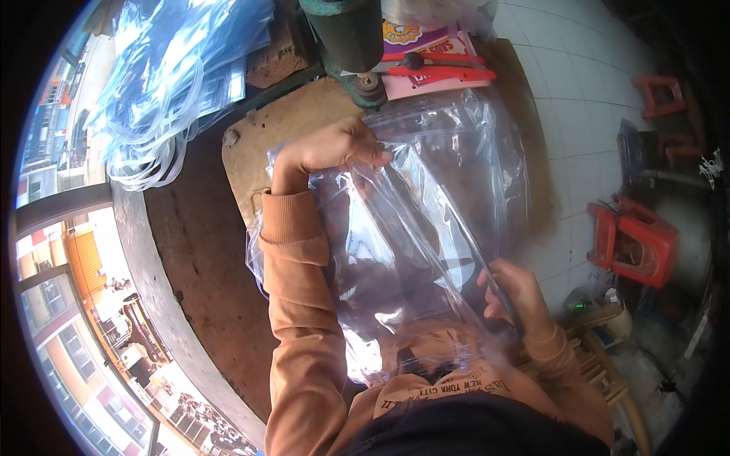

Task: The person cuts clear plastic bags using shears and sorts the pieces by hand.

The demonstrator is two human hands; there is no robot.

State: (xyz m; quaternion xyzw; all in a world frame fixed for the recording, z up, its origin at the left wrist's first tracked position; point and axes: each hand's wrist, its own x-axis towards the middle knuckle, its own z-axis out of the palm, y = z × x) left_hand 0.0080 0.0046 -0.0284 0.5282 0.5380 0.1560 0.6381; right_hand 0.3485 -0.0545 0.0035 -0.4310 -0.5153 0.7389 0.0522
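Note:
A large clear plastic bag (395, 228), its folds glossy with reflections, spreads in front of me over the wooden board and down toward my body. Near the bag's far part, my left hand (342, 148) is closed, with fingers curled and thumb pressed onto the plastic. Lower down on the right, my right hand (517, 292) is wrapped round a long dark strip (498, 292) along the bag's right-hand edge. Whether that strip is part of the bag or a separate piece, I cannot tell. More clear plastic (487, 144) lies in layers beyond my left hand.
A dark green machine (346, 38) stands at the far side of the wooden board (251, 144). Beside it lies a red-handled tool (449, 72) on printed packaging. Several clear bags (190, 61) with looped handles are heaped at far left. Red stools (635, 239) stand on the tiled floor at right.

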